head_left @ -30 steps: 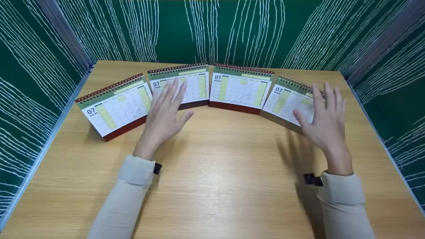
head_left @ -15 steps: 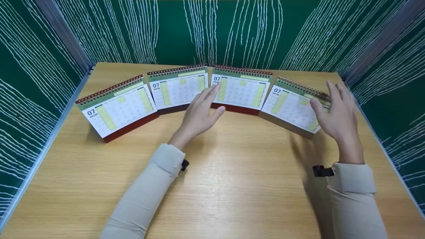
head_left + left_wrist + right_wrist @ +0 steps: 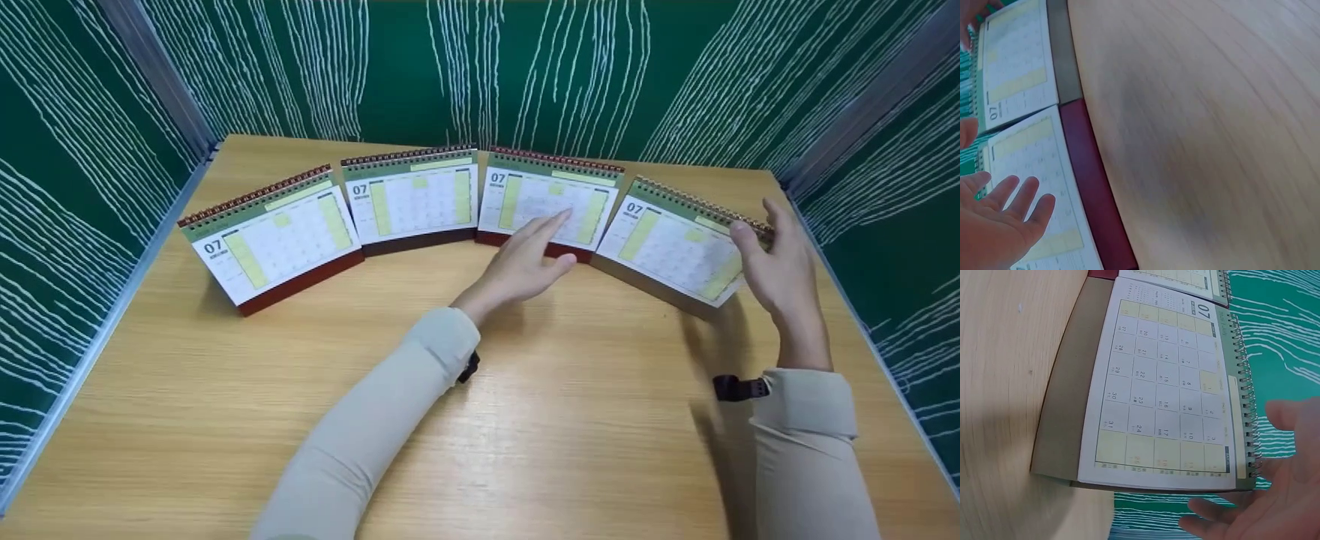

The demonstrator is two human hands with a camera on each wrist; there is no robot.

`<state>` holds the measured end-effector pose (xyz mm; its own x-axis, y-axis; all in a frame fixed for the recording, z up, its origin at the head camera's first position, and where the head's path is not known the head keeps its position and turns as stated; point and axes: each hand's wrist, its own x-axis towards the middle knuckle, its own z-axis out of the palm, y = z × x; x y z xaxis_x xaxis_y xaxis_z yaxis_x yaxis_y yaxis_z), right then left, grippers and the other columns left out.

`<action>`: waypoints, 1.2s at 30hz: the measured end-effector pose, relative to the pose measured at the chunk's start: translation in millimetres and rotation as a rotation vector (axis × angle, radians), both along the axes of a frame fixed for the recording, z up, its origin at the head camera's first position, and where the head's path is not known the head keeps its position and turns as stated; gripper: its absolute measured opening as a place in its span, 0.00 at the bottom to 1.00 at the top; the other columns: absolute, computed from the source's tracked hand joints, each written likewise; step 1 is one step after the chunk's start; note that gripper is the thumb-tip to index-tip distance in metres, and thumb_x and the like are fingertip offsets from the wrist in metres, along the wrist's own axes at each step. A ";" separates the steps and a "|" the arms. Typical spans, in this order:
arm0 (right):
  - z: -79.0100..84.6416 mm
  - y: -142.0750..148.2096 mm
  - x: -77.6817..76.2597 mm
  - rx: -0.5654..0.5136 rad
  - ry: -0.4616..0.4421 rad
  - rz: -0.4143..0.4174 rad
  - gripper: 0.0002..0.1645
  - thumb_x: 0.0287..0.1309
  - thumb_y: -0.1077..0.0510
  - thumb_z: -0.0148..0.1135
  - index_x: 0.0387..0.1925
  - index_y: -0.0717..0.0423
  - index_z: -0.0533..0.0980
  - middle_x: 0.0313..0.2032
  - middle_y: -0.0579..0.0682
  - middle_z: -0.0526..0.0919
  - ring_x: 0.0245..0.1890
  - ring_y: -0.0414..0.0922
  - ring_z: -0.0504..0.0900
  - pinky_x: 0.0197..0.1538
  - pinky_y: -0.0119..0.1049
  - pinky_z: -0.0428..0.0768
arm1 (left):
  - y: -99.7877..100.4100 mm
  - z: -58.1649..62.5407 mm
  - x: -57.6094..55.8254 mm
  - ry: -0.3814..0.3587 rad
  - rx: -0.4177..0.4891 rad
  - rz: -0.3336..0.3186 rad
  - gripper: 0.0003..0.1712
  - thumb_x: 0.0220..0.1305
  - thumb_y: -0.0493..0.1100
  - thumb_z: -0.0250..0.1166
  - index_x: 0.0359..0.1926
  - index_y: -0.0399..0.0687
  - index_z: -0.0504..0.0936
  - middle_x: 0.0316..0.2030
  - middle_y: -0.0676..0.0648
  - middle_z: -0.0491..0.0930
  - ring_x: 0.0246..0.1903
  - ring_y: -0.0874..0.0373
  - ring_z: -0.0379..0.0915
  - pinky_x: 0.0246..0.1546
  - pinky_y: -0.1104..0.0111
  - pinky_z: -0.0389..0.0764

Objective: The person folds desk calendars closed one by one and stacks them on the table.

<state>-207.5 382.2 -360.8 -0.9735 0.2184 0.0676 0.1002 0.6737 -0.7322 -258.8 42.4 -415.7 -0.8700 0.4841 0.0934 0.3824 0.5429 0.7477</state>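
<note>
Several desk calendars stand in an arc, each a spiral-bound tent showing month 07. The far-left calendar [image 3: 281, 240] has a dark red base, and a second calendar [image 3: 412, 199] stands beside it. Before the third calendar [image 3: 517, 195], also red-based, hovers my left hand [image 3: 525, 266], fingers extended and holding nothing; in the left wrist view its fingers are spread. My right hand [image 3: 784, 274] is at the outer end of the far-right calendar [image 3: 1157, 394], which has a grey-brown base. Its thumb is near the spiral and some fingers reach behind the end; contact cannot be told.
The calendars stand toward the back of a light wooden table [image 3: 480, 420]. Green panels [image 3: 405, 67] with white wavy lines enclose the back and sides. Metal posts [image 3: 161, 75] stand at the back corners.
My left hand has swept right, from in front of the two left calendars to the third. My right hand has shifted right to the far-right calendar's outer end. The calendars keep their arrangement.
</note>
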 end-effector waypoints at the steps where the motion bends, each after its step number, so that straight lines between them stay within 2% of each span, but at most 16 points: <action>1: -0.4 1.0 -0.3 -0.026 -0.006 -0.007 0.48 0.80 0.33 0.42 0.87 0.49 0.41 0.84 0.65 0.43 0.82 0.67 0.47 0.81 0.68 0.48 | 3.5 -0.8 -0.9 -0.005 -0.001 -0.009 0.42 0.80 0.57 0.59 0.86 0.66 0.50 0.83 0.52 0.55 0.82 0.54 0.50 0.81 0.54 0.56; 8: -3.3 2.7 -0.1 -0.206 -0.111 -0.055 0.54 0.78 0.28 0.40 0.86 0.43 0.28 0.85 0.57 0.29 0.84 0.61 0.34 0.81 0.66 0.39 | 22.5 -7.0 -7.6 -0.069 0.022 -0.018 0.42 0.80 0.58 0.59 0.86 0.65 0.52 0.83 0.54 0.53 0.82 0.57 0.47 0.81 0.61 0.53; 12: -5.3 3.7 0.7 -0.311 -0.153 -0.074 0.55 0.78 0.27 0.39 0.85 0.42 0.23 0.85 0.56 0.24 0.84 0.60 0.30 0.82 0.64 0.37 | 30.5 -10.5 -10.3 -0.112 0.055 -0.013 0.42 0.80 0.59 0.59 0.86 0.67 0.52 0.84 0.56 0.52 0.82 0.59 0.45 0.81 0.61 0.53; 14: -7.2 4.2 0.8 -0.375 -0.172 -0.068 0.56 0.78 0.27 0.38 0.85 0.43 0.22 0.85 0.55 0.23 0.84 0.59 0.32 0.83 0.62 0.38 | 34.0 -12.2 -11.4 -0.122 0.069 -0.015 0.41 0.80 0.58 0.59 0.86 0.67 0.53 0.84 0.56 0.51 0.82 0.59 0.45 0.81 0.61 0.53; 19: -14.8 3.6 -1.4 -0.489 -0.204 0.013 0.55 0.76 0.23 0.35 0.85 0.40 0.25 0.86 0.54 0.30 0.82 0.54 0.40 0.84 0.57 0.38 | 40.7 -15.3 -11.2 -0.161 0.108 -0.016 0.41 0.80 0.57 0.60 0.85 0.67 0.53 0.84 0.57 0.51 0.83 0.60 0.43 0.82 0.61 0.51; 23: -19.2 3.8 -1.2 -0.506 -0.229 0.057 0.54 0.74 0.20 0.30 0.86 0.39 0.28 0.86 0.54 0.32 0.82 0.54 0.37 0.83 0.57 0.33 | 47.5 -15.3 -9.3 -0.200 0.127 -0.026 0.42 0.79 0.57 0.60 0.86 0.68 0.52 0.84 0.58 0.49 0.83 0.60 0.40 0.82 0.61 0.50; 28: -21.9 3.8 0.9 -0.513 -0.272 0.056 0.55 0.73 0.19 0.25 0.86 0.41 0.28 0.86 0.53 0.27 0.84 0.55 0.28 0.82 0.57 0.29 | 57.1 -15.0 -8.1 -0.208 0.129 -0.044 0.43 0.79 0.55 0.60 0.86 0.66 0.51 0.84 0.56 0.50 0.82 0.60 0.44 0.81 0.63 0.53; 33: -22.0 4.1 2.4 -0.525 -0.315 0.032 0.56 0.71 0.17 0.24 0.85 0.39 0.24 0.84 0.49 0.19 0.83 0.53 0.20 0.82 0.57 0.26 | 62.9 -14.4 -7.0 -0.231 0.134 -0.054 0.44 0.79 0.55 0.59 0.86 0.67 0.48 0.85 0.58 0.47 0.83 0.62 0.36 0.82 0.63 0.45; 36: -19.9 4.3 3.0 -0.510 -0.342 0.022 0.58 0.69 0.15 0.24 0.84 0.39 0.23 0.83 0.48 0.17 0.82 0.53 0.18 0.82 0.58 0.26 | 65.5 -12.8 -7.0 -0.251 0.139 -0.054 0.44 0.79 0.56 0.59 0.86 0.68 0.47 0.85 0.59 0.45 0.84 0.62 0.33 0.83 0.62 0.43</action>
<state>-204.5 386.5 -380.7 -0.9263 0.1202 -0.3571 0.3764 0.2511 -0.8918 -265.8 107.9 -428.5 -0.8478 0.5276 -0.0531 0.2011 0.4126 0.8884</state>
